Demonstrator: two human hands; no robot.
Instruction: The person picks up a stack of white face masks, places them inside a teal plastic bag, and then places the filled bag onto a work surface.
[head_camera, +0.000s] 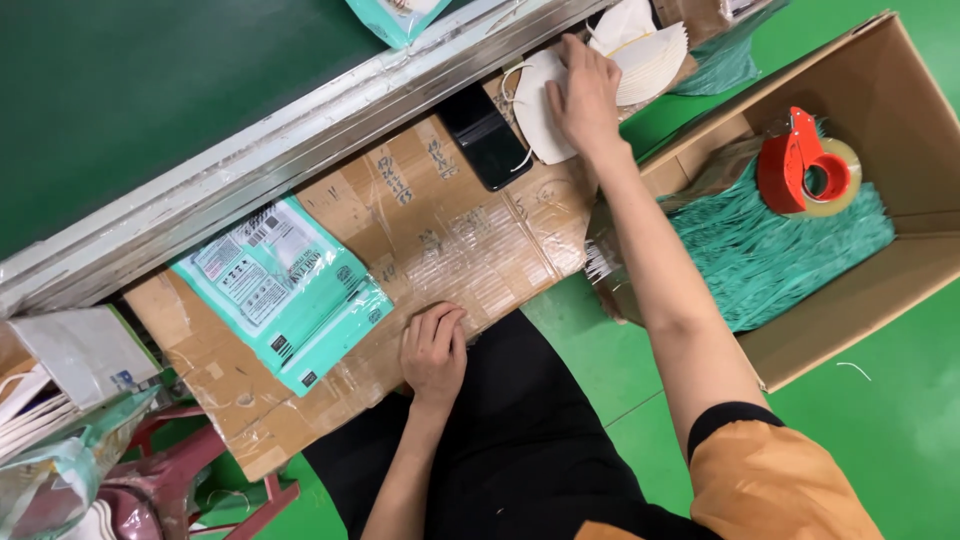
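White cup-shaped mask (535, 110) with ear loops, laid on cardboard sheet (440, 230) beside mask stack (645, 55). Right hand (585, 95) extended, fingers spread, pressed onto mask. Left hand (433, 350) rested flat on cardboard, fingers loosely curled, nothing gripped.

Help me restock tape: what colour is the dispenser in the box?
Red, on the tape dispenser in the cardboard box; head view.

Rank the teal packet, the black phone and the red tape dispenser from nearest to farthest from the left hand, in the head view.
From the left hand:
1. Teal packet, just to its left on the cardboard.
2. Black phone, up the cardboard, beside the white masks.
3. Red tape dispenser, far right, in the box.
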